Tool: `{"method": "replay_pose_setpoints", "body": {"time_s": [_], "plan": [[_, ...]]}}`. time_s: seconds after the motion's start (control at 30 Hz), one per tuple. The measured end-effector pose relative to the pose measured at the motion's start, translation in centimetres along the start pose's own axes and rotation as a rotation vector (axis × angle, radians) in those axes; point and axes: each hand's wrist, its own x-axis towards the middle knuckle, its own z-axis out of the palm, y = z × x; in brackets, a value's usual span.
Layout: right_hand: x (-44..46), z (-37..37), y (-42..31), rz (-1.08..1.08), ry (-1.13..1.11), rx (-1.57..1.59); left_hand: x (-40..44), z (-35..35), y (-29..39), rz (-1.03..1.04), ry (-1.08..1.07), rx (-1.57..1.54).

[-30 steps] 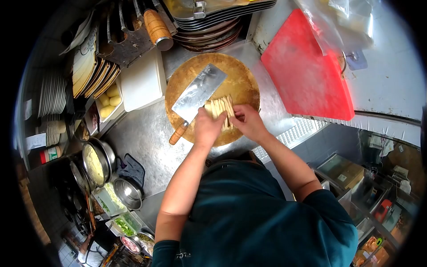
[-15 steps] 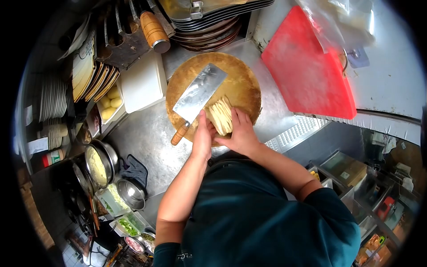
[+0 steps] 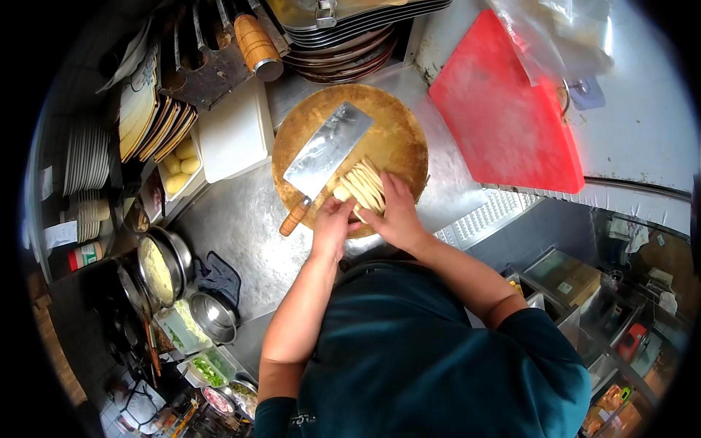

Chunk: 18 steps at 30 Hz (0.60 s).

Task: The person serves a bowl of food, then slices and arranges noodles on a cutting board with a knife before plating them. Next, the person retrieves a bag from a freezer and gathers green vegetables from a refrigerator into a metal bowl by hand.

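A bundle of pale yellow strips (image 3: 363,184) lies on the round wooden chopping board (image 3: 398,131), near its front edge. My left hand (image 3: 336,225) touches the bundle's lower left side, its fingers curled in against the strip ends. Against the right side rests my right hand (image 3: 395,216), with its fingers along the strips and its thumb at their near ends. A cleaver (image 3: 328,150) lies flat on the board to the left of the bundle, its wooden handle (image 3: 295,217) pointing toward me over the board's edge. Neither hand touches it.
A red cutting board (image 3: 507,109) leans at the right. Stacked plates (image 3: 343,55) stand behind the board. White lidded container (image 3: 232,135), metal bowls (image 3: 212,317) and a tub of chopped greens (image 3: 208,371) are on the left. Another person is partly visible at the lower left.
Both hands have shifted around the bundle, from its middle to its near end. The strips have turned to a slant and fanned slightly. The cleaver stays put.
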Motion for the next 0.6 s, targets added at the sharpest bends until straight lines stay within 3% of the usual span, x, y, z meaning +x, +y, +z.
{"method": "replay_pose_setpoints", "body": {"time_s": [0.6], "plan": [[0.1,0.8,0.9,0.021,0.001,-0.004,0.0,-0.9,0.8,-0.006,-0.055,0.053]]}}
